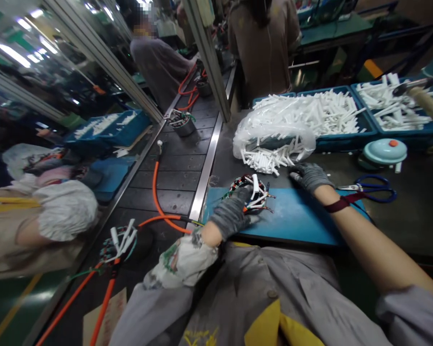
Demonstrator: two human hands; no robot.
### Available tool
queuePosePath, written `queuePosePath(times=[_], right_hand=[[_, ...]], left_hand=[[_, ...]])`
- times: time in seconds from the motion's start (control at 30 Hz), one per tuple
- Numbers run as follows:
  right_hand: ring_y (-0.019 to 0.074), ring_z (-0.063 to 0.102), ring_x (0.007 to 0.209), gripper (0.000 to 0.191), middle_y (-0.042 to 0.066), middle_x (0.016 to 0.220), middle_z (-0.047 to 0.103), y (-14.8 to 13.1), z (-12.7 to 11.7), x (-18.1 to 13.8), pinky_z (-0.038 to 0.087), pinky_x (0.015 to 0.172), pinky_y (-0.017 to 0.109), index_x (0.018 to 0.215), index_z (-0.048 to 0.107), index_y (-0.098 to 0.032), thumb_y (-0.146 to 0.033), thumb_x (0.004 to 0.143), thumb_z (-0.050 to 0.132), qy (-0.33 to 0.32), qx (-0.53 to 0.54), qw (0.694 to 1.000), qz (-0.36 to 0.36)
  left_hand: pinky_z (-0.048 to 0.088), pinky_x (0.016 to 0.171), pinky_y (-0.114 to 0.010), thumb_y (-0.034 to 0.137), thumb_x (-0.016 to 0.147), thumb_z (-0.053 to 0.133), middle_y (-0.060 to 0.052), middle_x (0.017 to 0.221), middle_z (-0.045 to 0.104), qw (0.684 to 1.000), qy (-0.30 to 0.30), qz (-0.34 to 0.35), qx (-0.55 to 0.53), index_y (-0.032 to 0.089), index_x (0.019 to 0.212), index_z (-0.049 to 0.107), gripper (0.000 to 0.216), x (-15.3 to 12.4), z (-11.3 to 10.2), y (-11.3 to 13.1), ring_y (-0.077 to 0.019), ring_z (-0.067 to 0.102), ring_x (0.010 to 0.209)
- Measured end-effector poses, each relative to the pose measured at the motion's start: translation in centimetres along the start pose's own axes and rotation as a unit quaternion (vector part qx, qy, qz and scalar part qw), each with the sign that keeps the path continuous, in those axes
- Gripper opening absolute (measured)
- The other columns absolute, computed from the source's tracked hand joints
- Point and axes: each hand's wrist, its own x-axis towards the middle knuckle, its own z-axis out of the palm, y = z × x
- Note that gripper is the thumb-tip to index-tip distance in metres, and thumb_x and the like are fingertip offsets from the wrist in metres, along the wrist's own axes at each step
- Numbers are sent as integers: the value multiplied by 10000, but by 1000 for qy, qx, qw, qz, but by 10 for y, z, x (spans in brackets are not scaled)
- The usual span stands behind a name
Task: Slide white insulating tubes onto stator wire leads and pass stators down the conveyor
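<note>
A worker's gloved left hand (231, 214) curls its grip around the near left side of a wire coil (261, 198), which sits on the left part of a blue mat (296, 221) at a worktop (400, 216) beside a conveyor (176, 178). Short white sleeves stand up among the coil's leads, and several loose ends stick out toward the right. The gloved right hand (308, 177) is just beyond the mat's far edge, beside a heap of white tubes (263, 158) spilling from a clear plastic bag (248, 126); its fingers are bent, but whether that grip pinches a tube cannot be told. The coil looks weighty and stiff in its body (a similar piece (183, 124) on the conveyor shows a smooth metal side), while its leads are probably soft, springy and easy to snag. The safer hold would seem to be low around the outer wall, with the fingers clear of the leads and sleeves. The tubes look light, dry and a little slippery, best pinched singly near one end. Blue-handled scissors (377, 187) lie to the right of the right hand, below a pale blue round pot (384, 154), and blue bins (370, 132) of more white tubes line the far side.
</note>
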Motion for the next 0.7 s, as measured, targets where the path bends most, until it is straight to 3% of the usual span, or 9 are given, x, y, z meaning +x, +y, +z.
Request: queuePosePath(times=[0.07,0.17,0.27,0.33,0.4,0.5,0.7], right_hand=[[294,670,1004,359,148,1150,734,0,0,-10,496,899,415,1125,736,-170,-360,912,518,-1,1,1000,-6],[294,667,1013,353,128,1134,741,0,-3,-25,499,897,420,1120,732,-196,-397,920,522,35,29,999,-9],[298,688,932,370,129,992,754,-9,-10,-48,529,834,427,1013,730,-182,-499,876,599,125,131,984,4],[279,700,834,449,109,904,748,-20,-17,-70,549,758,415,1012,700,-179,-585,831,641,172,236,956,21],[249,709,786,461,64,859,754,-34,-21,-94,562,731,393,1115,674,-208,-582,849,630,146,349,925,18],[234,722,815,351,58,920,776,-51,-20,-118,569,747,371,1044,720,-236,-524,863,632,99,424,899,38],[230,719,768,392,54,857,776,-64,0,-116,582,720,371,986,724,-201,-549,814,670,37,546,832,87]], left_hand=[[508,1083,-394,343,819,755,-152,1364,617,998,36,36,-36,137,1389,525,648,-22,7,-10,-255,609,1259],[524,1067,-411,333,912,655,-144,1327,644,995,88,44,-16,160,1309,609,435,-36,16,-22,-255,624,1245],[572,993,-436,350,939,619,-138,1267,689,996,73,28,52,188,1337,616,430,-30,18,-28,-279,679,1157],[575,991,-414,355,949,607,-117,1269,696,996,42,45,67,208,1361,604,438,-25,15,-30,-266,685,1151],[564,1012,-372,350,952,604,-92,1271,700,995,33,68,69,223,1355,611,423,-23,10,-29,-240,677,1171],[554,1027,-344,347,951,606,-75,1297,689,993,54,69,84,244,1359,608,421,-27,7,-27,-224,664,1195],[562,1013,-333,376,968,569,-100,1340,661,990,96,61,80,224,1374,588,434,-33,9,-25,-223,665,1194]])
